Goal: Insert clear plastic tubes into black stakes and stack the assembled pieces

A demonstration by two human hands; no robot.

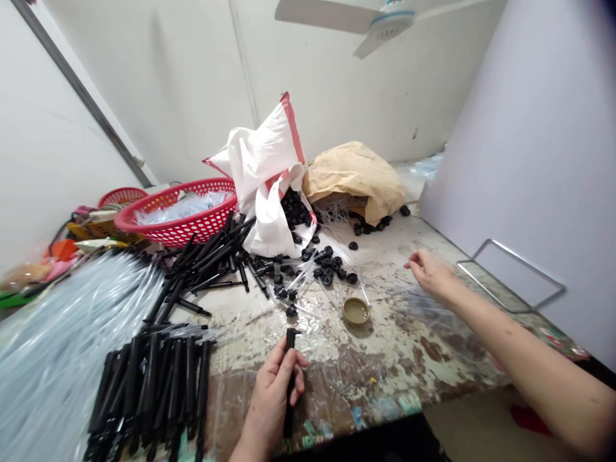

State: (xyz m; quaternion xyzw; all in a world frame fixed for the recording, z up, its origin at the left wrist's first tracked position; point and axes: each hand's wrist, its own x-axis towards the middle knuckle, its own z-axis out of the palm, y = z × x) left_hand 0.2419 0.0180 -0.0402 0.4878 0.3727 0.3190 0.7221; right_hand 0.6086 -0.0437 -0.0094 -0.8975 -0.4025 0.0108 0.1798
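Note:
My left hand is wrapped round a black plastic tube, which stands nearly upright at the table's front edge with a small spout-like tip at its top. Farther right, my right hand hovers with thumb and fingertips pinched together; whatever they hold, if anything, is too small to make out. Below it lie thin clear plastic tubes. A small bowl of clear liquid sits between the two hands. Several black caps are scattered behind the bowl, one of them just beyond the held tube.
Black tubes lie in a row at front left, with more piled behind. Clear plastic sleeves cover the far left. A red basket, a white sack and a tan sack stand behind. A wire frame is at right.

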